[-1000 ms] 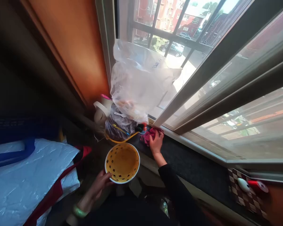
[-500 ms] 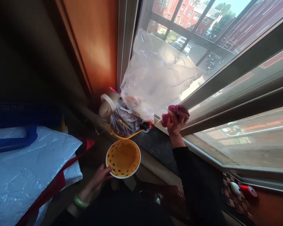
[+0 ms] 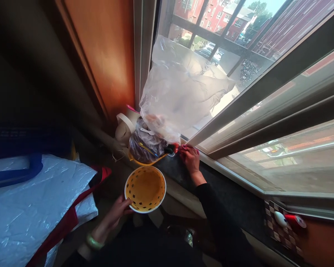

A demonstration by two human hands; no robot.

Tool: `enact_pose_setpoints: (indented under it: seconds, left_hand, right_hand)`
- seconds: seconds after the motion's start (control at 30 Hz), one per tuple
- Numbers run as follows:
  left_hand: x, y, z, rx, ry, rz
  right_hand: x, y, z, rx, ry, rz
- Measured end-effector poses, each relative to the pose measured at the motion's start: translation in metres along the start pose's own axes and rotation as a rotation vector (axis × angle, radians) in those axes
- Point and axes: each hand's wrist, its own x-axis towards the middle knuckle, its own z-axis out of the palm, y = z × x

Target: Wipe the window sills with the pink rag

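Note:
My left hand (image 3: pixel 117 211) grips the rim of a round yellow basket (image 3: pixel 146 187) with a white edge and dark diamond-shaped holes; no contents show inside it. My right hand (image 3: pixel 191 160) is closed on a pink cloth (image 3: pixel 184 148), mostly hidden under the fingers. It presses down at the windowsill (image 3: pixel 219 189), by the foot of the window frame. Just left of it stands a yellow-rimmed container (image 3: pixel 153 161) holding a plastic bag (image 3: pixel 137 142), a white spoon-like piece (image 3: pixel 147 131) and black and red items (image 3: pixel 171 148).
A large translucent plastic bag (image 3: pixel 180 96) leans against the window behind the container. A beige object with a strap (image 3: pixel 124 131) stands in the corner. At left lies a silvery padded bag (image 3: pixel 44 196) with red trim. A red spool-like item (image 3: pixel 295 220) and a white oval object (image 3: pixel 280 218) sit at right.
My right hand has come down and left from beside the window frame to the sill, with the pink cloth in it. The basket in my left hand has barely moved.

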Motion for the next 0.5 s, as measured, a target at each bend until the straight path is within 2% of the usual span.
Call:
enact_pose_setpoints:
  seconds: [0.1, 0.2, 0.27, 0.4, 0.5]
  left_hand:
    - [0.001, 0.000, -0.001, 0.005, -0.018, 0.000]
    - [0.003, 0.000, -0.001, 0.004, -0.031, 0.009]
    - [0.005, 0.000, -0.001, 0.011, -0.041, -0.001]
    - [0.007, 0.000, 0.000, 0.023, -0.047, 0.000]
    - [0.006, 0.000, 0.002, 0.019, -0.027, 0.020]
  right_hand:
    - [0.019, 0.005, -0.021, 0.008, 0.190, 0.008]
    - [0.022, 0.008, -0.023, -0.002, 0.315, 0.052]
    - [0.012, 0.007, -0.014, -0.012, 0.274, 0.085]
    - [-0.007, 0.006, 0.001, 0.025, 0.103, 0.138]
    - [-0.003, 0.007, -0.005, 0.071, 0.139, 0.137]
